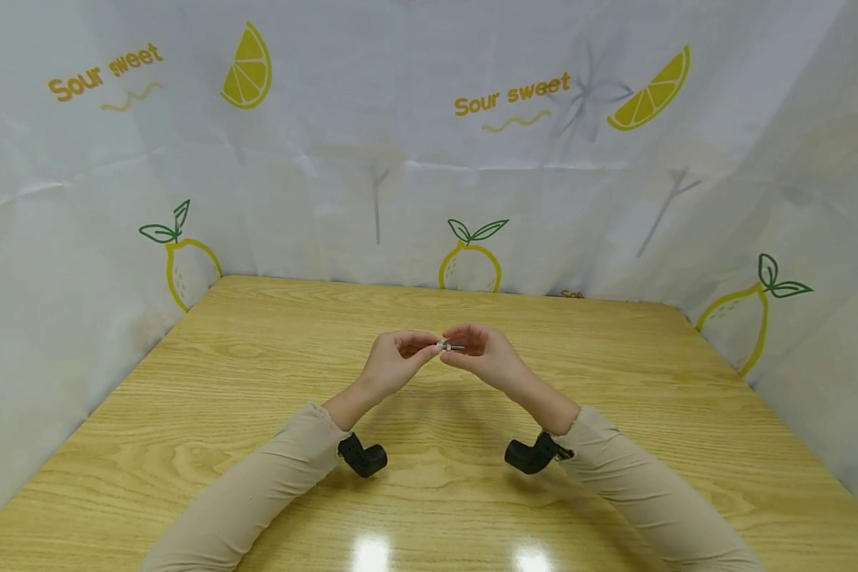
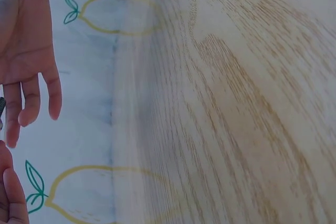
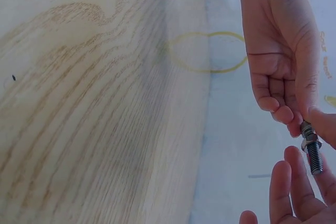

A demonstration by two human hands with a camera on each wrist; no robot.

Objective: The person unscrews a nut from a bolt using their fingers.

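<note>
A small threaded metal bolt (image 1: 458, 347) with a nut (image 3: 312, 145) partway along it is held above the table, its threaded end pointing right. My left hand (image 1: 392, 364) pinches the other end between thumb and fingertips, which hide that end. Around the bolt, my right hand (image 1: 492, 359) has its thumb and fingers spread apart, with a gap showing between them and the thread. In the right wrist view, its fingers (image 3: 296, 182) lie loosely curved beside the nut; whether one touches it is hard to tell. The left wrist view catches only a sliver of the bolt.
Both hands are over a wood-grain table (image 1: 257, 445). Behind and at the sides hangs a white curtain (image 1: 415, 119) printed with lemons and lettering. A black wrist mount (image 1: 363, 457) sits under the left sleeve, another mount (image 1: 531, 456) under the right.
</note>
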